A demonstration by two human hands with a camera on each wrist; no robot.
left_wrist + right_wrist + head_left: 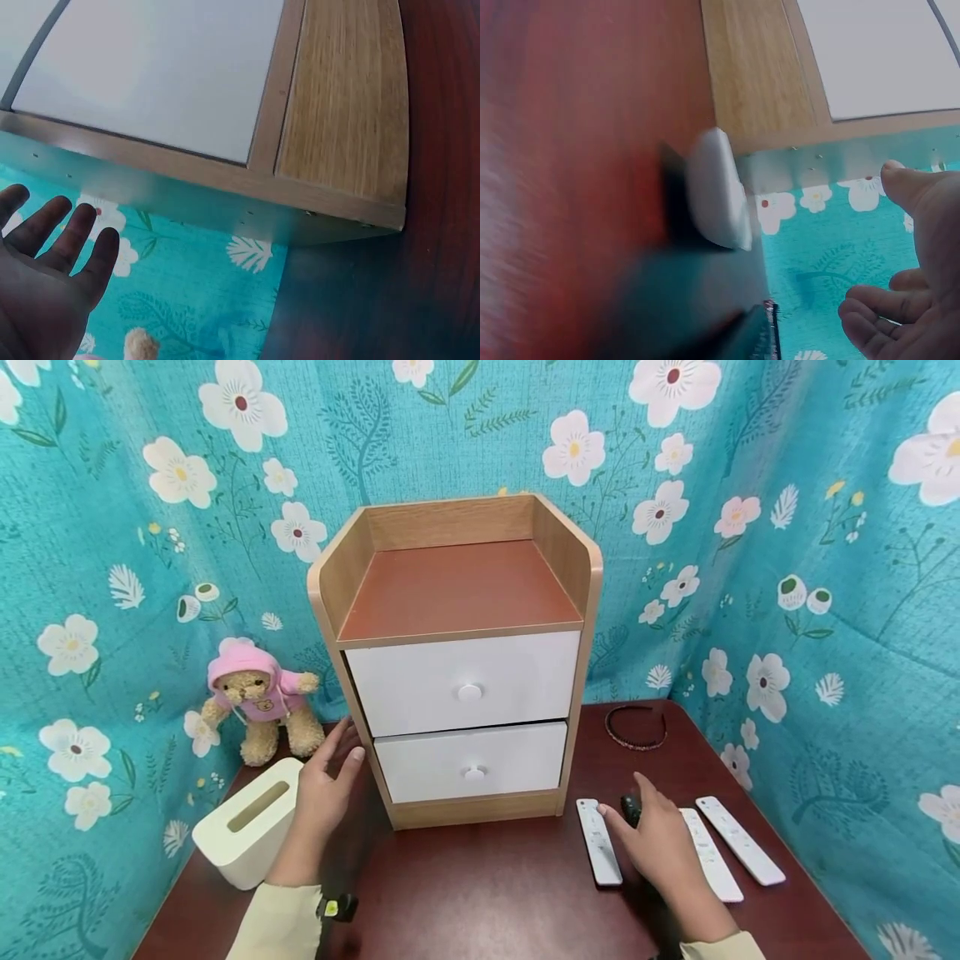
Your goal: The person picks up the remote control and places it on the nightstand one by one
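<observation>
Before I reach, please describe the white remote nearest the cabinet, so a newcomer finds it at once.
Find the drawer cabinet on the dark red table. Near its lower right front corner is the right hand. The remote lies left of that hand, whereas the other two white remotes lie to its right.

Curtain (pixel 480 460): turquoise, printed with white flowers, dark-red or yellow centres, green leaves, white fern sprigs. Drawer cabinet (pixel 477 810): light-brown wood grain. Top shelf (pixel 457 589): plain reddish-brown. Upper drawer front (pixel 412 693), lower drawer front (pixel 423 777), round knobs (pixel 470 692): white. Three remote controls (pixel 598 843): white. Small object (pixel 630 810) between remotes: black. Tissue box (pixel 258 847): plain creamy white. Teddy bear (pixel 303 731): golden-tan fur. Hoodie (pixel 281 693): pink, brown bear motif on chest. Tabletop (pixel 465 893): dark reddish-brown. Headband (pixel 636 746): dark, speckled reddish. Sleeves (pixel 277 922): pale cream. Wrist strap (pixel 345 907): black, yellow-green patch.
</observation>
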